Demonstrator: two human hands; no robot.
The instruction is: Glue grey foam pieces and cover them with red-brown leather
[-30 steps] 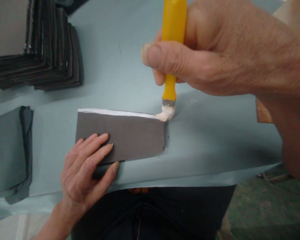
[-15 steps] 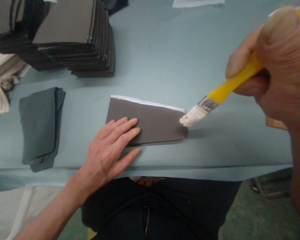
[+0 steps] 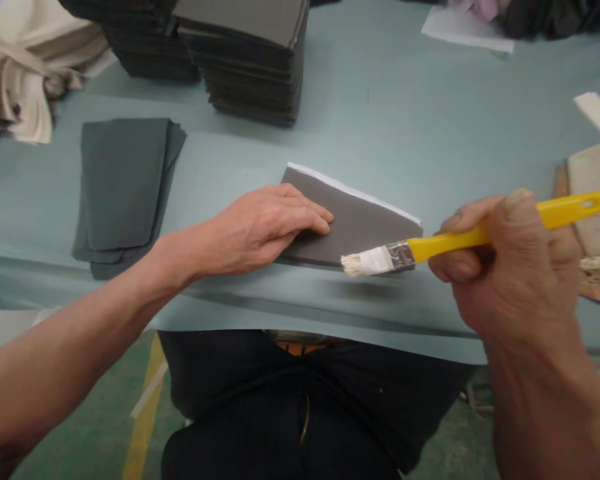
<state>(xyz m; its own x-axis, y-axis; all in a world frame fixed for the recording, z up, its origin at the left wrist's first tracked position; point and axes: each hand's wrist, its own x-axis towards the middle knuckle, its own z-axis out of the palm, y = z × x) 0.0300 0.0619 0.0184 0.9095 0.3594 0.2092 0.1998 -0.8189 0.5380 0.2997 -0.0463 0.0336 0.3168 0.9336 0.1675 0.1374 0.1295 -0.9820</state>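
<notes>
A dark grey fabric-like piece (image 3: 365,220) with a white strip along its far edge lies on the blue-green table cover near the front. My left hand (image 3: 280,223) rests on its left part, fingers stretched out over the surface and not wrapped round it; the thumb is partly hidden. In my right hand (image 3: 510,253) is a yellow-handled paintbrush (image 3: 445,245), gripped between thumb and fingers. Its pale bristles, coated in something white, point left over the near right part of the grey piece. Whether they touch it I cannot tell.
A small pile of dark green-grey pieces (image 3: 123,187) lies to the left. Tall dark stacks (image 3: 260,73) stand behind, with beige cloth (image 3: 25,73) at far left. On the right is a stained pale board (image 3: 597,193); a white sheet (image 3: 465,30) lies at the back.
The brush has swung from the piece's far right corner towards its near edge, bristles now pointing left. My left hand remains on the piece. The whole view has shifted.
</notes>
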